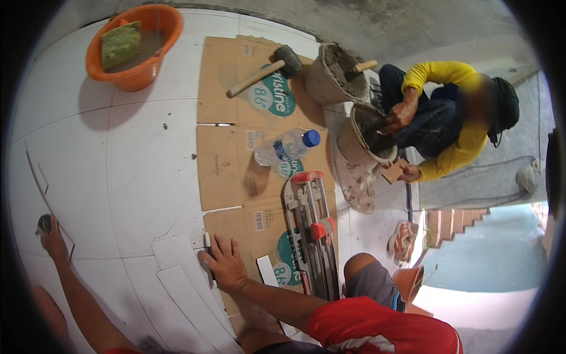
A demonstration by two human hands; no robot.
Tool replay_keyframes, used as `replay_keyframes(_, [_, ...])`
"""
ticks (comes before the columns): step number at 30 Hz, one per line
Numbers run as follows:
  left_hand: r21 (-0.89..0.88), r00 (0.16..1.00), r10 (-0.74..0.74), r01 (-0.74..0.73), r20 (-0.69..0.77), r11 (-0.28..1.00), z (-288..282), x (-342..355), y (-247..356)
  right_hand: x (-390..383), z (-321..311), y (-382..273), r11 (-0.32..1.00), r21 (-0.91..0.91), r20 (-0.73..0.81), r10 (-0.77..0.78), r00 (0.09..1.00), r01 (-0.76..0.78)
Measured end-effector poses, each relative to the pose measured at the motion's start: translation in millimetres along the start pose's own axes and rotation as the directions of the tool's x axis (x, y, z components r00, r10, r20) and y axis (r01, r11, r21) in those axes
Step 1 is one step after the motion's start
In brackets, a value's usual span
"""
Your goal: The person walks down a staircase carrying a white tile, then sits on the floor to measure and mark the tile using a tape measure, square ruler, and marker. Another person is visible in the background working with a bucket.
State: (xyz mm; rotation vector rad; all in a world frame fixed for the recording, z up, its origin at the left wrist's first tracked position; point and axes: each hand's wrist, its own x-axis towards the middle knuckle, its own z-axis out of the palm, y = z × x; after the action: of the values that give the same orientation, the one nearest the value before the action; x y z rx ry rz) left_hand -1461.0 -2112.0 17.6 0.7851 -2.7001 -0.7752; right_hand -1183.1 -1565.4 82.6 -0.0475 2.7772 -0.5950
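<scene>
My left hand (pixel 54 239) reaches out over the white tiled floor at far left, fingers closed round a small dark object (pixel 44 223) of unclear kind. A thin dark-edged strip (pixel 39 177) runs beside that hand. My right hand (pixel 227 264) presses on the cardboard (pixel 219 162), its fingers partly spread. A white and black marker (pixel 207 241) sits between its thumb and forefinger. Left of this hand, long cut white tile pieces (pixel 177 283) overlap on the floor. A narrow white strip (pixel 266 273) lies on its right, next to a tile cutter (pixel 312 236) with red parts.
On the cardboard are a water bottle (pixel 286 147) and a rubber mallet (pixel 265 71). An orange basin (pixel 138 71) with a sponge stands far left. Two mortar buckets (pixel 330 82) (pixel 358 141) stand near a crouching co-worker (pixel 442 118) in yellow sleeves, holding a small brown piece (pixel 391 172).
</scene>
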Motion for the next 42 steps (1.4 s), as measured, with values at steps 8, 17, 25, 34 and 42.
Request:
replay_keyframes(8, [0.253,0.999,0.004,0.007,-0.045,0.967,-19,-42,18,-4,-2,-11,0.999,0.042,0.009,0.025,1.000,-0.026])
replay_keyframes(17, [-0.769,0.871,-0.141,0.482,0.470,0.419,-141,-443,84,-10,-1,-2,0.997,0.070,-0.123,-0.013,0.992,0.022])
replay_keyframes(25, [-0.651,0.649,0.051,0.754,0.759,0.081,-132,-589,164,-15,22,11,0.993,0.070,-0.318,-0.069,0.946,0.096])
replay_keyframes(34, [-0.654,0.611,0.233,0.697,0.757,0.294,-174,-707,171,-60,17,74,0.764,0.430,-0.415,-0.306,0.857,0.481])
replay_keyframes(42, [-0.638,0.681,0.295,0.326,0.670,0.698,-222,-741,171,-253,-146,81,0.512,0.803,0.010,-0.524,0.851,0.305])
